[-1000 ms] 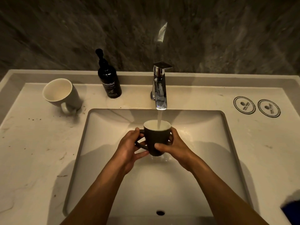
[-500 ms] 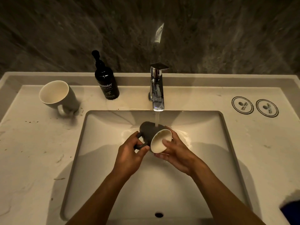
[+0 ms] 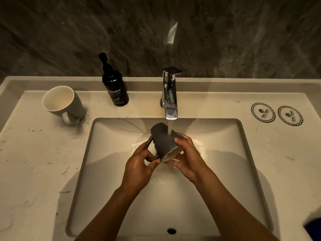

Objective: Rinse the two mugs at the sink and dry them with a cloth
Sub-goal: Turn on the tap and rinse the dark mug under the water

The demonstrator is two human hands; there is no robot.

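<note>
Head view. Dark grey mug (image 3: 164, 141) held over the sink basin (image 3: 111, 171), tipped well over, mouth facing down and toward the person, base up and away. Water stream (image 3: 169, 126) from the chrome tap (image 3: 169, 94) lands on the mug's outer wall near the base. Left hand (image 3: 139, 166) grips the mug's handle, fingers curled round the loop, thumb near the rim. Right hand (image 3: 188, 156) clasps the mug's body at the rim end, fingertips on the upper wall, palm under the mouth. Hands close together, both clamped on the same mug.

Second mug (image 3: 63, 104), grey outside and pale inside, stands on the table (image 3: 34, 162) at far left, left of the basin; its handle faces the person. Wide-angle view makes it look tilted; cannot tell whether it truly leans. Black pump bottle (image 3: 113, 85) of hand wash stands behind the basin's left corner, between second mug and tap. Two round printed coasters (image 3: 277, 113) lie side by side on the table at far right. Dark specks scattered over the table's left side. Dark blue object (image 3: 314, 228) at lower right edge, too cropped to identify.
</note>
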